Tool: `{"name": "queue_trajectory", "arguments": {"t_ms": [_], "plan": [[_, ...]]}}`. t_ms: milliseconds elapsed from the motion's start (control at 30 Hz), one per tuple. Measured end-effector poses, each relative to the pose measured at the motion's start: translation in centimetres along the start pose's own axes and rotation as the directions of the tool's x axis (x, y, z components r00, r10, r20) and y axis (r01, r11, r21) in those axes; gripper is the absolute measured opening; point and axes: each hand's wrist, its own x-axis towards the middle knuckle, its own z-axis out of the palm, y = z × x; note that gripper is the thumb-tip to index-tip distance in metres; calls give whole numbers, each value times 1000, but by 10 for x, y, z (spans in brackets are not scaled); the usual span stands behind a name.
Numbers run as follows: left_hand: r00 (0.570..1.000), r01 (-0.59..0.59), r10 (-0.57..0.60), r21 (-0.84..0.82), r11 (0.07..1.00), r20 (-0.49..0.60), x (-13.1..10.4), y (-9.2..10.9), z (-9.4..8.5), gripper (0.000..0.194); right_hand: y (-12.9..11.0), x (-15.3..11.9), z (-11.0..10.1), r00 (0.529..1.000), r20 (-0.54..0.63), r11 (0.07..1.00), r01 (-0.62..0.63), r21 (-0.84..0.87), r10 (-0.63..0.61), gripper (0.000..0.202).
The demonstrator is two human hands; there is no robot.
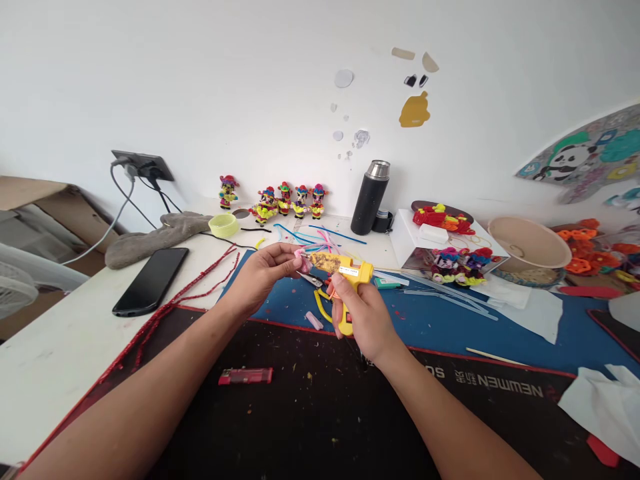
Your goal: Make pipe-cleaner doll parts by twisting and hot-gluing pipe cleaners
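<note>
My right hand [363, 313] is wrapped round the handle of a yellow glue gun [356, 272], whose stained front end points left. Between the thumb and fingers of my left hand [265, 273] is a small pink fuzzy piece [301, 261]. The gun's nozzle meets the pink piece or is very close to it; I cannot tell which. Pliers [314, 281] lie partly hidden behind the gun on the blue mat [280, 303]. Nearby are a yellow curved piece [323, 307] and a small pale pink piece [314, 321].
A pink lighter [246, 376] lies on the black mat [280, 427]. On the left are a phone [151, 281] and red fuzzy stems [175, 303]. Behind stand several small dolls [267, 203] and a black flask [370, 200]. A white box [405, 240] and a bowl [529, 243] are at right.
</note>
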Motion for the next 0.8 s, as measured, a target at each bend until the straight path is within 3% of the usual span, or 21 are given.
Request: {"name": "queue_trajectory", "arguments": {"t_ms": [800], "plan": [[999,8,-7,-4,1000,32,0,0,1,37,-4,-3,3,1000,-26,1000,-16,-4,16,56]]}}
